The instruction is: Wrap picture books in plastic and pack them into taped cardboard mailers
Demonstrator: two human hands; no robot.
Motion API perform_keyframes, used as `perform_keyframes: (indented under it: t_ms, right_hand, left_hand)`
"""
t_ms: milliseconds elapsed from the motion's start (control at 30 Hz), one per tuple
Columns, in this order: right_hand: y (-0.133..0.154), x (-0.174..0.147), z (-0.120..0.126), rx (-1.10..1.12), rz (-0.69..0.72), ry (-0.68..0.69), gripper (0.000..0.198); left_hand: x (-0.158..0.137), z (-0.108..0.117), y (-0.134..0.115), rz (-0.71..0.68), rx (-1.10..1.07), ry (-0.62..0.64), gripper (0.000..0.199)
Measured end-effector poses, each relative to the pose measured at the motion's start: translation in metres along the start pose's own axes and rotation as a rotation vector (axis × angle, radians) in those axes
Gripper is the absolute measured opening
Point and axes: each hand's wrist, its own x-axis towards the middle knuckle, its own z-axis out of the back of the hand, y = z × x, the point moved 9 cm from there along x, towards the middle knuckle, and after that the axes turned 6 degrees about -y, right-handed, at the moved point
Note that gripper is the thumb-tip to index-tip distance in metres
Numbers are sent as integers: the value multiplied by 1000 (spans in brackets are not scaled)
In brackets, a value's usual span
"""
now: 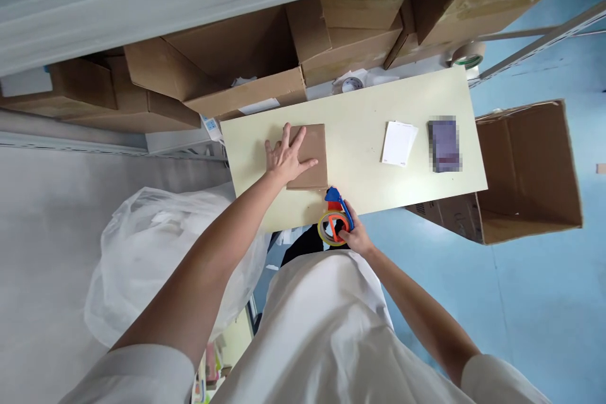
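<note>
White cloth (pixel 326 328) creases, left hand (pixel 285 159) splays on cardboard (pixel 313 139), right hand (pixel 358 237) grips tape dispenser (pixel 334 206).

Our left hand (pixel 285 158) spread on a box (pixel 318 142), our right hand (pixel 358 238) gripping a tape gun (pixel 334 206) at the near edge of the table (pixel 357 132), papers (pixel 398 143) right, cartons (pixel 253 93) far, a bag (pixel 151 265) left.

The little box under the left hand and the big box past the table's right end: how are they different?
The little box is smaller than the big box. The little box looks closed; the big box gapes open. The left hand rests on the little box; no hand touches the big box. Both are brown.
</note>
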Motion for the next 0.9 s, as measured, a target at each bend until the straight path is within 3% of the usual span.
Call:
perform_keyframes:
  t_ms: [100,233,333,400,500,567,767,900]
  right_hand:
    - [22,19,9,114,-29,-109,90]
    - [77,75,50,107,-12,-166,86]
    - [113,115,70,127,-19,-53,68]
    - [122,132,70,131,-74,77,58]
    - [124,139,61,94,-112,233,60]
    - [121,138,57,43,-84,268,71]
    - [96,111,75,-190,-19,272,91]
    - [82,92,89,-442,-12,411,89]
  left_hand:
    - [-17,3,14,158,-29,-36,93]
    - [-62,2,32,312,-27,-45,96]
    - [-78,9,30,287,-2,-90,97]
    - [-68,15,13,150,11,-119,101]
    - [-38,14,-28,-173,23,-76,116]
    - [-23,10,-43,-265,25,-32,125]
    - [-18,2,-45,-218,29,31,126]
    - [-24,1,-49,-259,-4,55,125]
